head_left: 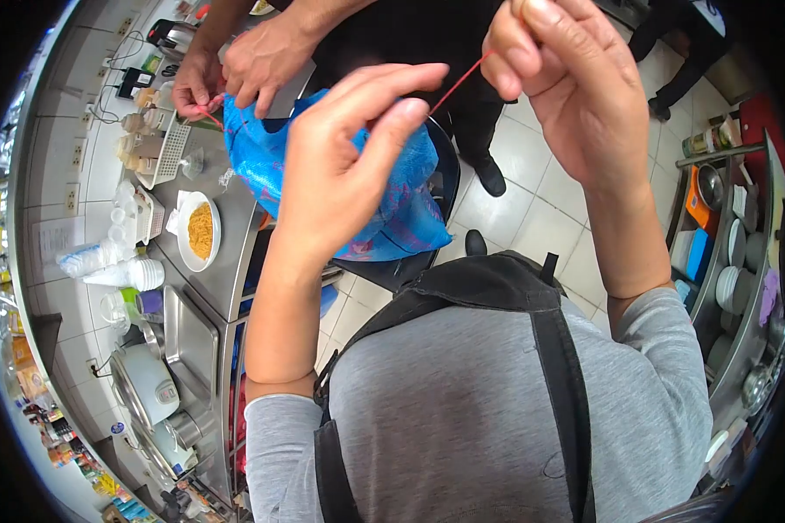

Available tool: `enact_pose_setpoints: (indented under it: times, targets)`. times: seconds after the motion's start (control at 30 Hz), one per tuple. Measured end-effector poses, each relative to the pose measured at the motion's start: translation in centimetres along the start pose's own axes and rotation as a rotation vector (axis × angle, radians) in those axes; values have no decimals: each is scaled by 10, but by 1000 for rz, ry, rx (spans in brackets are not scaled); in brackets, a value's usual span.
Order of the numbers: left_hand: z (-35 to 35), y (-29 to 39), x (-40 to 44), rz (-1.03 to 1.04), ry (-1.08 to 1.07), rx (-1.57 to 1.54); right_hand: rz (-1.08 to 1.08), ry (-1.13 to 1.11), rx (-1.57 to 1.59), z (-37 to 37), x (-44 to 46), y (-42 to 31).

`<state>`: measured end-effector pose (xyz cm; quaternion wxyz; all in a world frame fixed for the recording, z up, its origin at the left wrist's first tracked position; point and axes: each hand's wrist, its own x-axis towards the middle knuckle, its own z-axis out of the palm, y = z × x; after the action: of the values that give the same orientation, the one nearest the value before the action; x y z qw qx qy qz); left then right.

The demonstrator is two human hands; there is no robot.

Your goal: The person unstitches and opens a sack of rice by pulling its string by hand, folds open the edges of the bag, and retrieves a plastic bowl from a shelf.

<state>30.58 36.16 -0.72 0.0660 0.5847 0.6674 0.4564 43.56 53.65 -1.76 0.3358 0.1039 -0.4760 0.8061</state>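
A thin red string (pixel 460 84) runs from my right hand (pixel 576 87) down toward my left thumb. The right thumb and fingers are pinched on its upper end. My left hand (pixel 344 161) is open, its fingers stretched out and the thumb apart, close to the string's lower part. Behind and below that hand is a crumpled blue plastic bag (pixel 392 222) with pinkish markings; my hand covers part of it. Where the string's lower end goes is hidden. Another person's hands (pixel 266 61) are at the bag's left top, with a piece of red string (pixel 208 113) between the fingers.
At left, a steel counter (pixel 227 292) carries a white plate of orange-brown food (pixel 200 231), stacked plastic cups (pixel 131 275), a steel tray (pixel 190 340) and a rice cooker (pixel 153 383). A dish rack (pixel 724 261) stands at right. Another person's shoe (pixel 490 179) is on the tiled floor.
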Motion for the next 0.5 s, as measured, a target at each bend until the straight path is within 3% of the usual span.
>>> enact_pose_setpoints:
  times: [0.1,0.27,0.3,0.37,0.43,0.5]
  targets:
    - [-2,22,2,-212,-163,-227,-127,-28,-41,10,15,-30]
    - [-22,5,-8,-274,-227,-237,-330,29,-28,10,30,-104]
    - [-28,-1,-13,-301,-255,-229,-402,-86,28,1,32,-118]
    - [-40,-16,-26,-316,-286,-186,-432,-82,160,18,30,-151]
    - [-53,-29,-40,-344,-317,-116,-259,-250,233,-6,53,-228]
    - [-71,-36,-52,-362,-321,-95,-414,-383,3,-33,58,-282]
